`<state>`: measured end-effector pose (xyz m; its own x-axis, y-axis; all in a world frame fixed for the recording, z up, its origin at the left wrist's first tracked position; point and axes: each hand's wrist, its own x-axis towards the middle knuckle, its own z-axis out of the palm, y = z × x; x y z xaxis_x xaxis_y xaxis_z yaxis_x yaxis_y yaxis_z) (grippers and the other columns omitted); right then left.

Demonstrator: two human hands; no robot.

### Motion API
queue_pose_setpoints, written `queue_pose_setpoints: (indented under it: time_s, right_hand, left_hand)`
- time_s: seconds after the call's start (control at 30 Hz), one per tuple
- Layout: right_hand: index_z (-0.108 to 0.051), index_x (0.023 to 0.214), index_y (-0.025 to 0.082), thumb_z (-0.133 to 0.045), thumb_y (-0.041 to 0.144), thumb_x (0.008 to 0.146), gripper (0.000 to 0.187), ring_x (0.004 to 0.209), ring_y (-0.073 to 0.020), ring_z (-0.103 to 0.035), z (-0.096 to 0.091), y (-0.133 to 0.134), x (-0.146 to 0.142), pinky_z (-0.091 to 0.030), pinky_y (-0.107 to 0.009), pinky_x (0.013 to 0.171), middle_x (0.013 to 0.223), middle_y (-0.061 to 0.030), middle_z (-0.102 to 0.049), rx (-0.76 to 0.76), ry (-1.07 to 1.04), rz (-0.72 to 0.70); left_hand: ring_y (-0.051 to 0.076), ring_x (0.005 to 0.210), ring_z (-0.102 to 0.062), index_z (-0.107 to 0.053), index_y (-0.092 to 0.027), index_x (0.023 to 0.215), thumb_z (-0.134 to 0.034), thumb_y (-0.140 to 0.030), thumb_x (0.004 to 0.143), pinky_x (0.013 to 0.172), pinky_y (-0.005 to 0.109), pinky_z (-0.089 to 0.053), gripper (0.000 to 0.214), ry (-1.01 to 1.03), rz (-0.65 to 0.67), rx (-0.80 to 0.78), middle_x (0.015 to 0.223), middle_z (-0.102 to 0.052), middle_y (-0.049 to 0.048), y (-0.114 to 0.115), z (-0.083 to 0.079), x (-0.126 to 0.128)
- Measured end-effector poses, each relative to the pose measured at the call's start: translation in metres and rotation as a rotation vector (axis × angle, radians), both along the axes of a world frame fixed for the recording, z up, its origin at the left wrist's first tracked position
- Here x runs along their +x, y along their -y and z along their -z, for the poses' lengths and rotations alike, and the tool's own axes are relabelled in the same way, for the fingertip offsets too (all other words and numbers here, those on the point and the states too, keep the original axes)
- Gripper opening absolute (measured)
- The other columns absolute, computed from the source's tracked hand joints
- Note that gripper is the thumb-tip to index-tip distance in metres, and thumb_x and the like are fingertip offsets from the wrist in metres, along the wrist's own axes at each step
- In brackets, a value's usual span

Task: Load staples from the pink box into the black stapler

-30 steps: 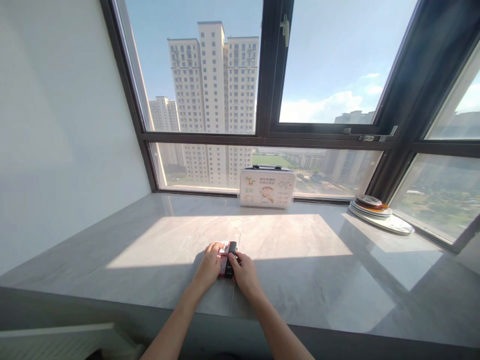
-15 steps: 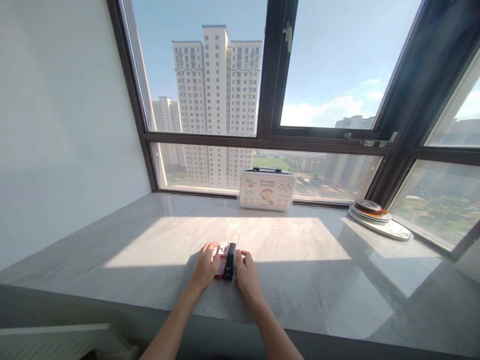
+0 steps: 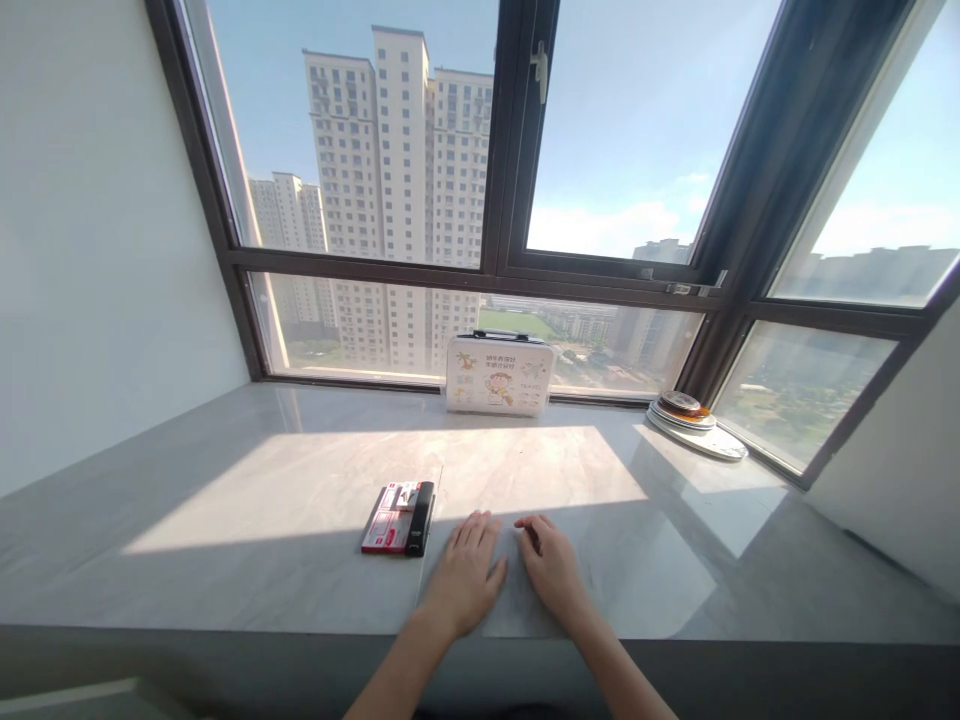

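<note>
A flat red and white package (image 3: 385, 527) lies on the grey marble ledge, left of both hands. Along its right edge sits a long black piece (image 3: 420, 520) that looks like a stapler. My left hand (image 3: 466, 570) rests palm down to the right of the package, apart from it, fingers stretched out and holding nothing. A short gap separates it from my right hand (image 3: 551, 568), whose fingers bend loosely toward the left. No object shows in the right hand; the underside of its fingers is hidden.
A white cartoon-printed case (image 3: 499, 375) with a dark handle stands against the window at the back. Several stacked plates (image 3: 694, 425) lie in the far right corner. The marble ledge (image 3: 247, 590) ends at a front edge near my forearms.
Both hands have come off the package and moved right of it, and the package now lies by itself. My left hand has flattened. The view has turned slightly to the right.
</note>
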<state>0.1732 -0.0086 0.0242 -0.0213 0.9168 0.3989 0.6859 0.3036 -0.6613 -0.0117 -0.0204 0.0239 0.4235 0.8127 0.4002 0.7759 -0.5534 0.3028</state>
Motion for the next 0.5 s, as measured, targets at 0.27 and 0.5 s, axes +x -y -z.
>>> queue_pose_setpoints:
  time_s: [0.27, 0.5]
  right_hand:
    - [-0.047, 0.15, 0.03, -0.039, 0.039, 0.099, 0.052, 0.149, -0.0254, -0.029, 0.006, 0.008, -0.005, -0.023, -0.041, 0.12, 0.159, -0.0016, -0.04, -0.12, 0.419, 0.052]
    - [-0.031, 0.158, 0.032, -0.025, 0.041, 0.103, 0.056, 0.155, -0.0254, -0.015, 0.009, 0.013, -0.013, -0.014, -0.047, 0.122, 0.167, 0.0011, -0.022, -0.141, 0.544, 0.066]
  left_hand:
    - [0.025, 0.152, -0.025, -0.038, -0.026, 0.153, -0.036, -0.044, 0.101, 0.124, 0.05, -0.023, 0.054, -0.115, -0.193, 0.01, 0.162, -0.034, 0.0058, -0.019, 0.019, 0.007]
    - [0.024, 0.151, -0.027, -0.039, -0.028, 0.152, -0.035, -0.042, 0.101, 0.124, 0.05, -0.024, 0.053, -0.133, -0.202, 0.016, 0.162, -0.036, 0.0039, -0.016, 0.015, 0.009]
